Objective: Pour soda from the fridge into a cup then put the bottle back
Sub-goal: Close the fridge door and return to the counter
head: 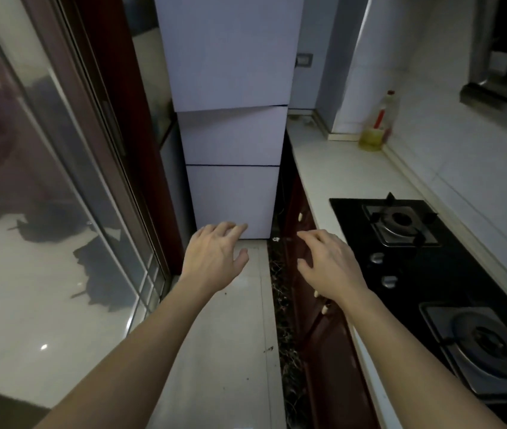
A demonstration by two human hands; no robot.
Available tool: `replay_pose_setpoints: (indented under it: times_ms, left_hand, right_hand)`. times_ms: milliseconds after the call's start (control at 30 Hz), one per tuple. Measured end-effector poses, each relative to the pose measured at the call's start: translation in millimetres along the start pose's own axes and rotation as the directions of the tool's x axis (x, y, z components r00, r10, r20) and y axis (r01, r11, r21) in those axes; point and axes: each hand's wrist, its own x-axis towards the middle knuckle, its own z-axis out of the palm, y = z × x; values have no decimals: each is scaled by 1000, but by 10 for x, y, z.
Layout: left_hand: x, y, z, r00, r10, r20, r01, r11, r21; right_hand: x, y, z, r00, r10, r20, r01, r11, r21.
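A tall white fridge [230, 88] with three stacked doors stands straight ahead at the end of a narrow kitchen aisle; all its doors are closed. My left hand [215, 258] is stretched forward, fingers spread, in front of the fridge's bottom door and apart from it. My right hand [329, 264] reaches forward beside it, fingers apart, over the edge of the dark red cabinets. Both hands hold nothing. No soda bottle or cup is in view.
A white counter [338, 168] runs along the right with a black two-burner gas hob [431, 274] set in it. A bottle of yellow oil [376, 125] stands at the counter's far end. A glass sliding door [60, 212] lines the left side. The floor is pale tile.
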Motion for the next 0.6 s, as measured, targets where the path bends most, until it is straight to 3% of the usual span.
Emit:
replay_pose_setpoints:
  times_ms: [333, 600]
  left_hand:
    - [1036, -721, 352, 998, -54, 26, 55, 998, -5]
    - [2210, -1014, 739, 996, -84, 32, 84, 996, 16]
  right_hand:
    - [1439, -87, 528, 997, -61, 42, 61, 998, 7]
    - [2822, 326, 923, 991, -88, 97, 81, 994, 77]
